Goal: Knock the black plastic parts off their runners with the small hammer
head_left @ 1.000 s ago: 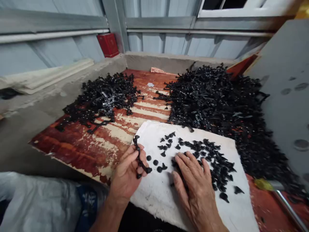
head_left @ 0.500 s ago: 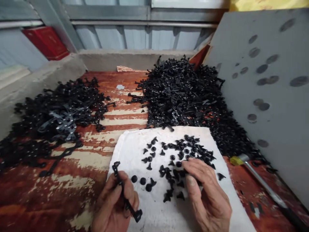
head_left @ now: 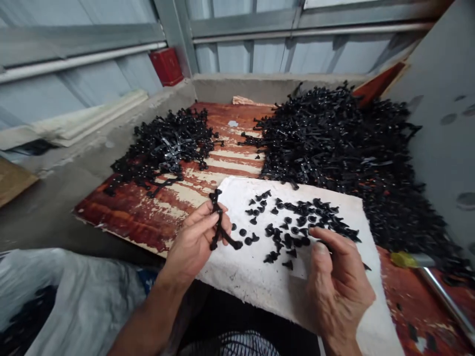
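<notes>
Grey metal wall (head_left: pixel 237 59) and red box (head_left: pixel 166 66) far behind white cloth (head_left: pixel 241 269). Cloth lies on worn red-brown tabletop (head_left: pixel 148 212). Left hand (head_left: pixel 195 237) at cloth's left edge, fingers curled, grip pinching black forked part (head_left: pixel 218 213). Right hand (head_left: pixel 339 282) over cloth's right side, thumb and pointing finger bent close; cannot tell if grip has anything. Small black pieces (head_left: pixel 302 221) lie on cloth. Big black heap (head_left: pixel 326 138) behind cloth to right, smaller heap (head_left: pixel 170 141) behind to left.
</notes>
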The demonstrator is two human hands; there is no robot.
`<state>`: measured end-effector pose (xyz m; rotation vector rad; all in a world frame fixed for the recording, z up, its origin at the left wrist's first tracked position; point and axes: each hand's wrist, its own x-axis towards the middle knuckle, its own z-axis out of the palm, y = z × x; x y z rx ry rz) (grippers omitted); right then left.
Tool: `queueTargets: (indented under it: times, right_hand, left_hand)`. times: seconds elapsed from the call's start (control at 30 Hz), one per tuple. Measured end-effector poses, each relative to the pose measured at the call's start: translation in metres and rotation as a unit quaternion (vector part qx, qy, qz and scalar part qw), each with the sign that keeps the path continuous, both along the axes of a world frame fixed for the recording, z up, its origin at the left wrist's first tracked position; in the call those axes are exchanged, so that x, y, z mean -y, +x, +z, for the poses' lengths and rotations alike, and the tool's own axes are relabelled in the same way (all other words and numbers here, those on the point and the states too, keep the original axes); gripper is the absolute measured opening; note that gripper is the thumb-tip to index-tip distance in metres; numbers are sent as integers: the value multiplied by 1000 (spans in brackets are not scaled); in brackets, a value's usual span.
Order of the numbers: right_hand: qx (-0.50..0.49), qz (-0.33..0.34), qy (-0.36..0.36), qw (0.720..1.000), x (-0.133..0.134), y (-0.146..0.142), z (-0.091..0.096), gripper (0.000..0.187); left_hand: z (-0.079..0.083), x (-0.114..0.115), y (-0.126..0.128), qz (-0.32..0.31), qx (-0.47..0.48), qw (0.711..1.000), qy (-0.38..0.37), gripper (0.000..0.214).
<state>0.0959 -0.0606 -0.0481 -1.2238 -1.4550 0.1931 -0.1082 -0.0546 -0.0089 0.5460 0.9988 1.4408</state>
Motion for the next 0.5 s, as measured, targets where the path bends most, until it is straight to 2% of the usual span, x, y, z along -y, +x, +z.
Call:
queueTargets:
  times: [0.13, 0.27, 0.4, 0.5]
  right_hand:
    - [10, 3, 23, 1000, -2, 3, -5, 14]
    - [18, 5, 40, 999, -5, 3, -6, 15]
    - [31, 12, 45, 998, -6, 3, -5, 15]
    - [35, 12, 42, 998, -6, 2, -4, 14]
  left_hand:
    - [3, -27, 8, -84, -46, 995, -11, 5]
    - [0, -51, 13, -124, -60, 990, -36, 4]
    - [4, -61, 10, -173, -125, 973, -84, 9]
    - [7, -65, 6, -181, -151, 965, -111, 16]
